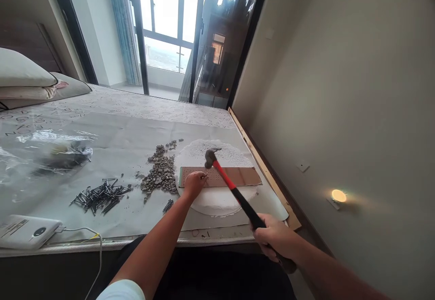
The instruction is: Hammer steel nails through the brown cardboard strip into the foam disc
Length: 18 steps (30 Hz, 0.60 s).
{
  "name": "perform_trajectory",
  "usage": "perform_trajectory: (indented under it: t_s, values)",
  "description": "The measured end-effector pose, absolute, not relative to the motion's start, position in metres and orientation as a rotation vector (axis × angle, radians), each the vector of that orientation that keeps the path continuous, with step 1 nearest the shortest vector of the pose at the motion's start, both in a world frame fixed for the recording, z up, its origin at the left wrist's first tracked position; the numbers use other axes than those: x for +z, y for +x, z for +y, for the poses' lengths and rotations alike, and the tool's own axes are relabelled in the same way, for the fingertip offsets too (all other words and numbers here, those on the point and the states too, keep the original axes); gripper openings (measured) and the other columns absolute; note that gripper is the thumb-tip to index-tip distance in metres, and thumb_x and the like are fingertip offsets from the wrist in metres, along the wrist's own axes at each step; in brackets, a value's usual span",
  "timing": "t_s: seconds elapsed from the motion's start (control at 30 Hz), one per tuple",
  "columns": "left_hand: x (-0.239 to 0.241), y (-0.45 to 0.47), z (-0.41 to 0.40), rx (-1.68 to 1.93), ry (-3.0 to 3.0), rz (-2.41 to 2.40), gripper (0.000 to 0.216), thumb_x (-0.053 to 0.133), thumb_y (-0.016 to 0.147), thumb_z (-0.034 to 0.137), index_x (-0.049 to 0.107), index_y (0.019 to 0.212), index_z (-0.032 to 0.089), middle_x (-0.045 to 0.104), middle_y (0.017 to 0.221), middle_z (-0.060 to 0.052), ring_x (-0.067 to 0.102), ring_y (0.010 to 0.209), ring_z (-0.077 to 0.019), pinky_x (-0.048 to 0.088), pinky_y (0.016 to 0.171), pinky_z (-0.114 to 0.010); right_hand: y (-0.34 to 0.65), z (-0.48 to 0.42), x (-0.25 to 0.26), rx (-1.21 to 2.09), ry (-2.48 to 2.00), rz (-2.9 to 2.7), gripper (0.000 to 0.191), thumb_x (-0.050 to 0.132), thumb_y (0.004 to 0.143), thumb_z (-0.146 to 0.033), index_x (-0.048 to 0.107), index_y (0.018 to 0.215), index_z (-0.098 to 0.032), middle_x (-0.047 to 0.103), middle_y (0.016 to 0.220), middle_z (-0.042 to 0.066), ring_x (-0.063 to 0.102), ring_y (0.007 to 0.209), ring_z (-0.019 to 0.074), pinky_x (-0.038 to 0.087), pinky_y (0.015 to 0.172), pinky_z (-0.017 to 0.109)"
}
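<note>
My right hand (pixel 277 236) is wrapped round the black grip of a claw hammer (pixel 224 175) with a red section on its shaft. The hammer head is raised just above and right of my left fingertips. My left hand (pixel 194 184) is pinched on a small nail (pixel 206 176) over a brown board (pixel 234 176). Rows of small dots or holes mark the board's left part. Under the board lies a round white slab (pixel 217 200) with a rough surface. Left of my left wrist is a small bundle of nails (pixel 168 206).
Grey rubble (pixel 161 173) lies left of the slab, beside a pile of loose nails (pixel 102 195). A clear plastic bag (pixel 50 155) and a white power bank (pixel 29 232) with a cable are farther left. A wooden strip (pixel 258 157) and wall (pixel 333 109) border the right.
</note>
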State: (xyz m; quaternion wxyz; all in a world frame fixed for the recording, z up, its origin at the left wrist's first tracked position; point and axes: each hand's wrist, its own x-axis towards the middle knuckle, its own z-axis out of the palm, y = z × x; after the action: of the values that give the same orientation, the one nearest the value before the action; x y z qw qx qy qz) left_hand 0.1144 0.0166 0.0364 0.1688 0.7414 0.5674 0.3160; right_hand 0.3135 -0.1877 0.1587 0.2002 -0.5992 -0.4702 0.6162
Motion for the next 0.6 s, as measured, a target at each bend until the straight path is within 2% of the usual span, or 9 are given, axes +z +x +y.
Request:
perform_trajectory:
  t_s: [0.1, 0.27, 0.47, 0.6]
  values:
    - [0.037, 0.114, 0.016, 0.878, 2.120, 1.619, 0.021, 0.053, 0.077, 0.032, 0.070, 0.074, 0.020, 0.068, 0.075, -0.005, 0.059, 0.073, -0.0177, 0.035, 0.062, -0.025, 0.311, -0.188, 0.161, 1.728, -1.686, -1.299, 0.015, 0.040, 0.059, -0.015, 0.036, 0.071, -0.022, 0.029, 0.031, -0.013, 0.025, 0.027, 0.0057, 0.022, 0.025, 0.016]
    - [0.037, 0.115, 0.017, 0.861, 2.140, 1.621, 0.022, 0.053, 0.077, 0.033, 0.070, 0.075, 0.020, 0.069, 0.081, -0.006, 0.059, 0.077, -0.0190, 0.037, 0.065, -0.026, 0.311, -0.191, 0.167, 1.609, -1.616, -1.292, 0.011, 0.042, 0.064, -0.019, 0.037, 0.073, -0.022, 0.031, 0.034, -0.013, 0.026, 0.027, 0.0051, 0.024, 0.027, 0.017]
    - [0.035, 0.114, 0.017, 0.858, 2.140, 1.613, 0.022, 0.053, 0.077, 0.033, 0.070, 0.076, 0.020, 0.069, 0.080, -0.006, 0.059, 0.077, -0.0192, 0.037, 0.063, -0.026, 0.307, -0.191, 0.150, 1.726, -1.715, -1.185, 0.015, 0.040, 0.055, -0.015, 0.035, 0.067, -0.022, 0.029, 0.029, -0.012, 0.024, 0.025, 0.0059, 0.022, 0.025, 0.017]
    - [0.034, 0.113, 0.016, 0.864, 2.157, 1.601, 0.023, 0.052, 0.077, 0.034, 0.070, 0.075, 0.019, 0.068, 0.081, -0.007, 0.059, 0.077, -0.0192, 0.038, 0.066, -0.026, 0.312, -0.191, 0.161, 1.643, -1.648, -1.211, 0.014, 0.042, 0.060, -0.019, 0.035, 0.072, -0.022, 0.032, 0.032, -0.013, 0.025, 0.026, 0.0056, 0.023, 0.026, 0.017]
